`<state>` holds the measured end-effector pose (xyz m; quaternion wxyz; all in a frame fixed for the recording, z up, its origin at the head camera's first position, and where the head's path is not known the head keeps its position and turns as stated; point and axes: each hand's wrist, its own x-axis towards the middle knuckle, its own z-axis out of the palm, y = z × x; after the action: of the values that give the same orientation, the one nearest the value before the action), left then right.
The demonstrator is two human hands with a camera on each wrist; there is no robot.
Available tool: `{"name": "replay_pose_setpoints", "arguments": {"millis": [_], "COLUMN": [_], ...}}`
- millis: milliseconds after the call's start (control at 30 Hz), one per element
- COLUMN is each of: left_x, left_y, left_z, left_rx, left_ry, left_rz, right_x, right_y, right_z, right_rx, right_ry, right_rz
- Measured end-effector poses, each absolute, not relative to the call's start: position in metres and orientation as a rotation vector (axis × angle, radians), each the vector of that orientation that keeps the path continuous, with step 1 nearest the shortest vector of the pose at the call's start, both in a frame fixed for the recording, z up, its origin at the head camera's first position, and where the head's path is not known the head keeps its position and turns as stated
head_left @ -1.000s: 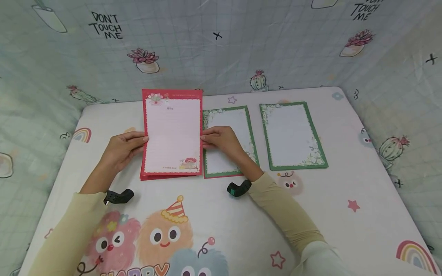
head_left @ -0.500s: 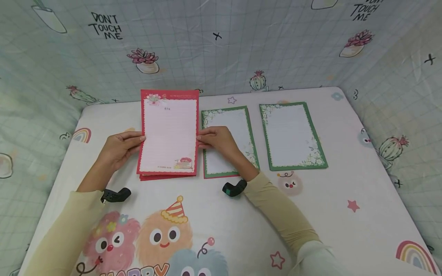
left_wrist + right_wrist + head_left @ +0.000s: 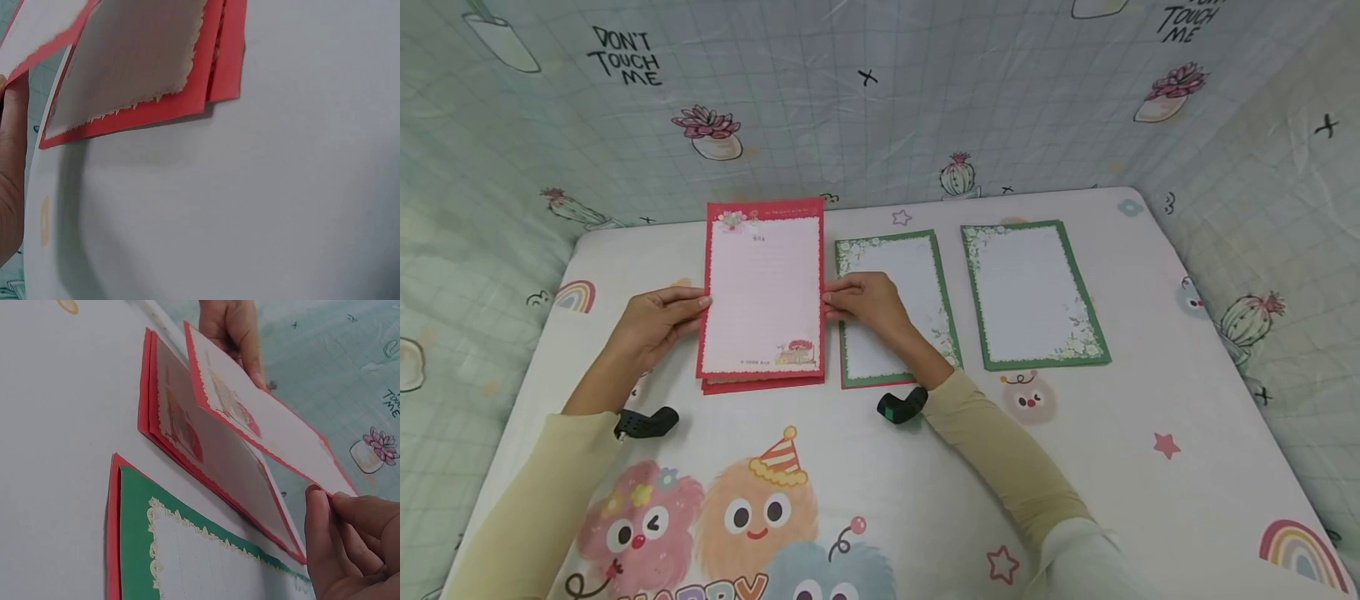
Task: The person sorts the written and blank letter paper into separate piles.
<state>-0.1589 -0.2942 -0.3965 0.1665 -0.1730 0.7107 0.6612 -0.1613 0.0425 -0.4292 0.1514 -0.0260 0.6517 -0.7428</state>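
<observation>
head: left hand (image 3: 651, 327) and right hand (image 3: 872, 306) pinch a red-bordered sheet (image 3: 763, 296) by opposite side edges, above a red stack (image 3: 722, 387); left wrist: grip cropped, hard to judge; right wrist: sheet likely light, bendable, best held mid-edge.

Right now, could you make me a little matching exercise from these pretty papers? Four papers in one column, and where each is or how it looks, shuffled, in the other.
1. Upper red-bordered paper
2. Lower red-bordered papers
3. Partly covered green-bordered paper
4. Uncovered green-bordered paper

A. Red edge showing below its green border
B. Held between left hand and right hand
C. Rightmost on the table
D. Leftmost lying on the table

Pairs: 1-B, 2-D, 3-A, 4-C
</observation>
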Motion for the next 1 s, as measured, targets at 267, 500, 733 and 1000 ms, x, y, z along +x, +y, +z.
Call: {"name": "replay_pose_setpoints", "arguments": {"millis": [267,500,733,1000], "left_x": [-0.161,-0.162,-0.162,-0.165], "left_y": [-0.297,-0.300,-0.303,-0.307], "left_z": [-0.400,-0.402,-0.407,-0.417], "left_rx": [-0.500,-0.531,-0.490,-0.434], "left_ry": [2.018,2.032,2.085,2.179], "left_rz": [1.870,1.822,1.739,1.619], "right_x": [-0.168,-0.168,-0.165,-0.164], "right_y": [0.035,0.030,0.023,0.019], "right_z": [-0.427,-0.426,-0.428,-0.430], "right_rx": [-0.074,-0.079,-0.102,-0.116], "right_ry": [2.050,2.157,2.233,2.321], "right_rz": [-2.024,-1.957,-1.836,-1.735]}}
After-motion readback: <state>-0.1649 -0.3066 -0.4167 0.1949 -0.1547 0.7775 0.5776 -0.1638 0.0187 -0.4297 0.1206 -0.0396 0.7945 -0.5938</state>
